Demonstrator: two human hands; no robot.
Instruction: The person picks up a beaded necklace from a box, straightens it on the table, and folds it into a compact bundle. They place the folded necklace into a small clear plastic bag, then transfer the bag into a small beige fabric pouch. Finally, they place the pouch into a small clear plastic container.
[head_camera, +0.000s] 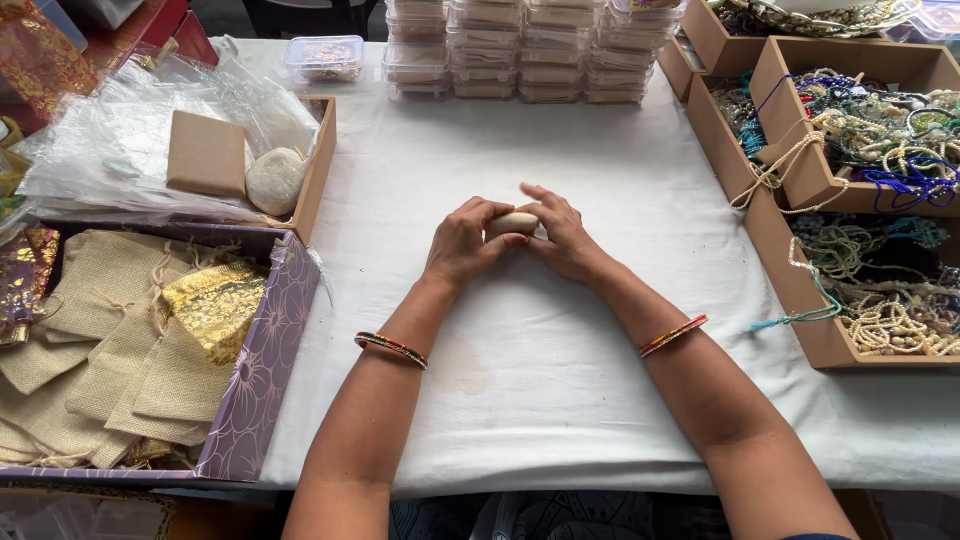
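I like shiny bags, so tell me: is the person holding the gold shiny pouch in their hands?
No, the gold shiny pouch lies in the purple flowered box, while both hands hold a small beige oval object.

Stacks of clear lidded tubs (520, 50) line the counter's far edge, a single tub (324, 57) to their left, a flat tan box (205, 153) lying on clear bags (110, 150) at left.
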